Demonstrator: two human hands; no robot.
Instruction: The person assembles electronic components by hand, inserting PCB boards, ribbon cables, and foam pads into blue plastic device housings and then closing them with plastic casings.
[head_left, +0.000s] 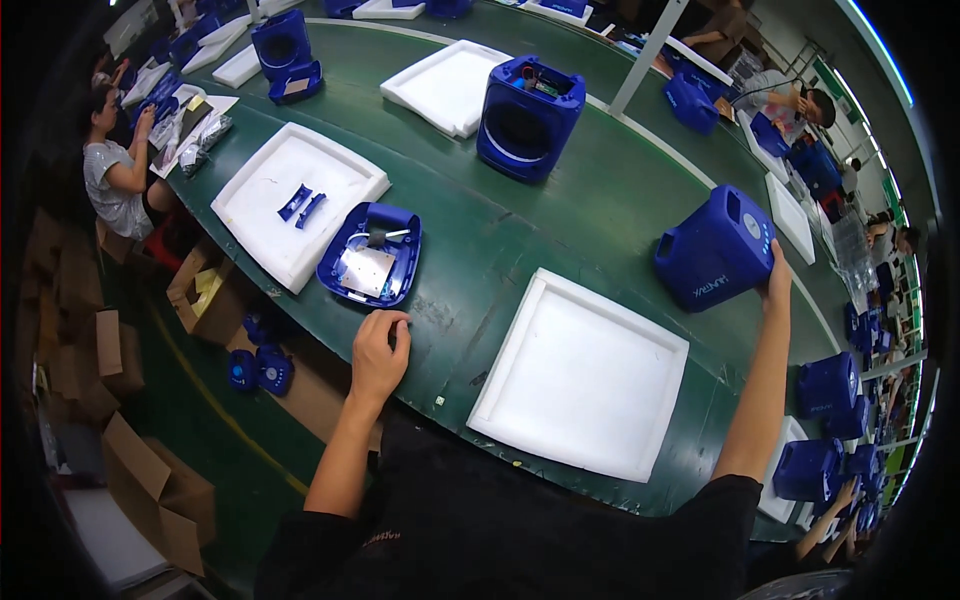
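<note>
Steadying the blue housing [708, 255] at its right side: right hand [778, 275] gripping, left hand [380, 355] free.
Housing sat ahead and to the right, beyond the far right corner of the white foam tray [585, 370], well apart from the left hand; the right was clearly nearer. Its long axis, and whether it touched the bench [470, 240], could not be told. Left fingers were loosely curled, nothing visible in them, just beside the open blue shell [392, 215].

Black short-sleeved shirt [570, 545] (small print [382, 538], left side).
</note>
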